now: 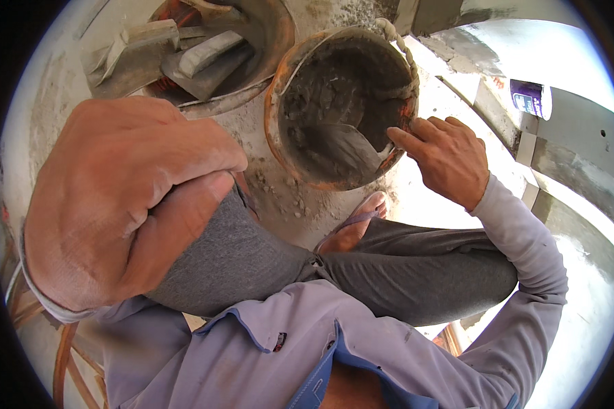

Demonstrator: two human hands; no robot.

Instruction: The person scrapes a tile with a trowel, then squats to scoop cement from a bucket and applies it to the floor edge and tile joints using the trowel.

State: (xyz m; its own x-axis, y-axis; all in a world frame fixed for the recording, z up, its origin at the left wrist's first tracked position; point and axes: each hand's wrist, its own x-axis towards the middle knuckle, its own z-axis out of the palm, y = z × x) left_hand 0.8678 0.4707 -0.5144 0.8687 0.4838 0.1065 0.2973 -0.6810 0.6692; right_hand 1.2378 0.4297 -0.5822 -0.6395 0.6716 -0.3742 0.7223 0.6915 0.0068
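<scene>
One bucket (274, 129) — mouth up, axis roughly upright — right fingers (408, 141) at its edge.

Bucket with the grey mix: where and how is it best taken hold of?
Probably by the thick, rope-like handle, coming from the far right: it lies along the bucket's rim there, apart from the right hand at the right rim.

Upper right of the frame: a purple-and-white tub (531, 100) bears pale printed lettering, tilted sideways, too small for me to read. Bottom centre: a small dark tag (280, 342) on the pale shirt (252, 371) shows marks, also unreadable from here.
</scene>
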